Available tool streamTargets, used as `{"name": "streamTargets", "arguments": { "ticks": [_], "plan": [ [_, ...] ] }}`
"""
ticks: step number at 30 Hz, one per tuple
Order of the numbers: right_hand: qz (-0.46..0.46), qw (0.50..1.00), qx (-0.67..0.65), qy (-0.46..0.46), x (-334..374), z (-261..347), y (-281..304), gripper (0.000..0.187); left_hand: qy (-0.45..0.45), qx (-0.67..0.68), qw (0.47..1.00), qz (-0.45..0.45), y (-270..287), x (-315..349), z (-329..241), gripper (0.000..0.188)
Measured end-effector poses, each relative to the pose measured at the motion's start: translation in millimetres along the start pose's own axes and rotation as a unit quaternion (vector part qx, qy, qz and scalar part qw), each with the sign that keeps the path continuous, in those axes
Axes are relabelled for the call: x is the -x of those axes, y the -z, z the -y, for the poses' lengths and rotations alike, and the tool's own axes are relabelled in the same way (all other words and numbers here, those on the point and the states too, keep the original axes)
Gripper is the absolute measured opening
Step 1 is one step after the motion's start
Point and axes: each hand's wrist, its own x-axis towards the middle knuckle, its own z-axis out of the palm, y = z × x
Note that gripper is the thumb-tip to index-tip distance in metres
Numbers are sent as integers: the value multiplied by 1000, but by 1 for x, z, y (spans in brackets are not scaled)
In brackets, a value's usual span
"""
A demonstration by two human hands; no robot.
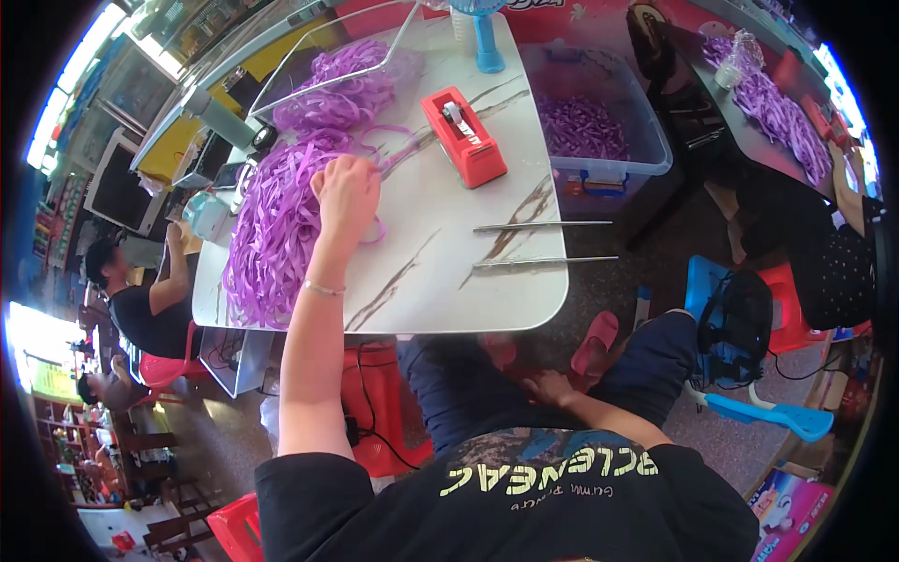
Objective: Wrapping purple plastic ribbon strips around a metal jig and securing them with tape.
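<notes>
My left hand (348, 195) reaches over the white marble-patterned table (421, 281), at the right side of a big heap of purple ribbon strips (272, 229). Its fingers are curled in on the ribbon, and a loose strip runs out beside them toward the right. The fingertips are partly hidden by the back of the hand. Down in my lap, my right hand (552, 386) rests on my dark trousers with its fingers loosely stretched, holding nothing. A red tape dispenser (464, 139) stands on the table to the right of my left hand.
Two thin metal rods (543, 225) stick out past the table's right edge. Behind the heap, more purple strips lie by a clear box frame (328, 89). A clear plastic bin (609, 169) holds cut purple pieces. Another person (847, 187) sits at a table on the right.
</notes>
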Motion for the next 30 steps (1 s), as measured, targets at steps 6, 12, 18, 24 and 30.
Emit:
{"name": "streamTargets", "arguments": {
  "ticks": [6, 12, 18, 24, 30],
  "plan": [
    [-75, 965, -247, -47, 1, -38, 78, 36, 92, 570, 817, 6, 108, -28, -68, 12],
    [-316, 831, -453, 58, 77, 36, 262, 23, 47, 743, 592, 307, 164, 2, -152, 16],
    [-413, 799, -340, 276, 142, 101, 334, 43, -8, 743, 579, 335, 105, 36, -226, 16],
    [-340, 829, -392, 208, 150, 96, 323, 28, 46, 733, 558, 387, 95, 41, -243, 19],
    [-327, 821, -430, 184, 140, 89, 320, 16, 27, 771, 521, 364, 82, 48, -236, 31]
  ]
}}
